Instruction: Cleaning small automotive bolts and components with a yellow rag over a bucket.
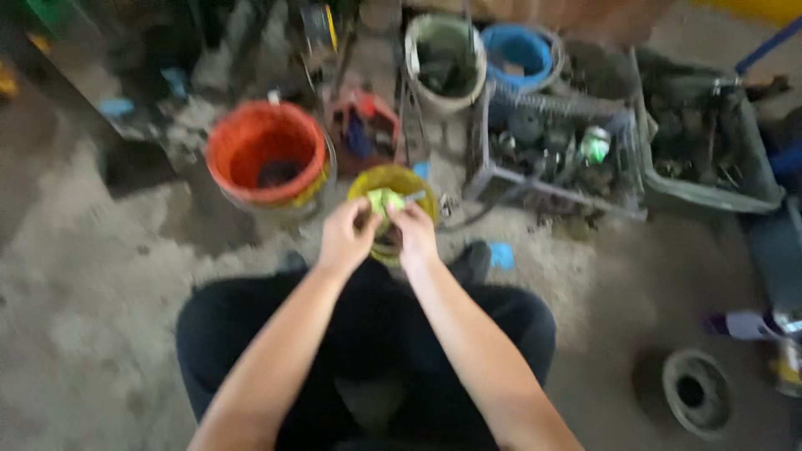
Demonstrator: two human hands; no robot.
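Rough grey concrete floor (92, 334), dusty and stained, cluttered along its far edge with containers. Person seated low, dark trousers, both bare forearms reaching forward over the knees. Left hand (347, 236) and right hand (413, 234) meet just above a small yellow plastic bucket (411, 184), which stands on the floor directly ahead of the knees. Between the fingertips of both hands sits a small crumpled yellow-green piece, cloth or plastic (384, 200); blur makes the material unclear. Both hands are closed in a pinch on it, left from the left side, right from the right, so the piece lies between the two grips and rises a little beyond the fingertips, over the bucket's mouth. Its long axis cannot be told with confidence; it looks bunched, roughly across from hand to hand. Just left of the yellow bucket stands a larger orange plastic bucket (266, 150) with a dark inside. Behind, a small red tub (364, 125); further back a pale bucket (444, 63) and a blue one (518, 54). To the right, a wire metal crate of dark parts (551, 142). Near the right edge, a round metal disc with a centre hole (695, 391) lies flat on the floor.
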